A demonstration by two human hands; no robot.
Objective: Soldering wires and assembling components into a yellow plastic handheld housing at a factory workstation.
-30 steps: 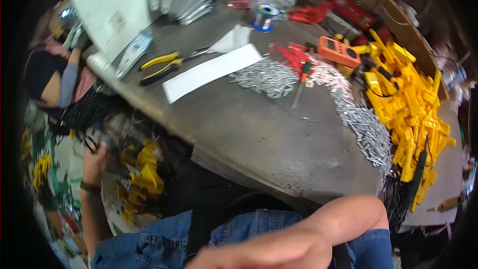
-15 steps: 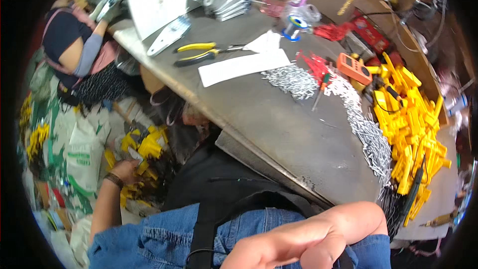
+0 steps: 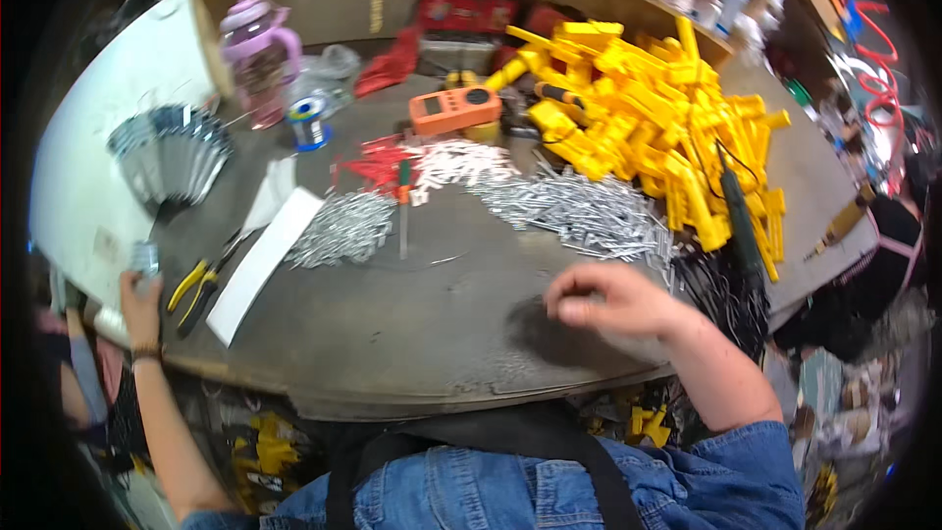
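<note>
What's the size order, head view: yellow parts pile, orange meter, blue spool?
1. yellow parts pile, by far the largest.
2. orange meter.
3. blue spool, smallest.
All lie at similar depth on the table, so the order looks safe.

The right hand (image 3: 613, 302) hovers over the near edge of the bench (image 3: 412, 334), fingers curled loosely inward, forearm in a rolled blue sleeve. The left hand (image 3: 140, 296) reaches to the bench's left edge, arm stretched out, a band at the wrist.

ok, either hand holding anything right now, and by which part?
Right hand: fingers curled over the table, no held thing visible. Left hand at the table's left edge touches a small shiny object; grip unclear.
</note>
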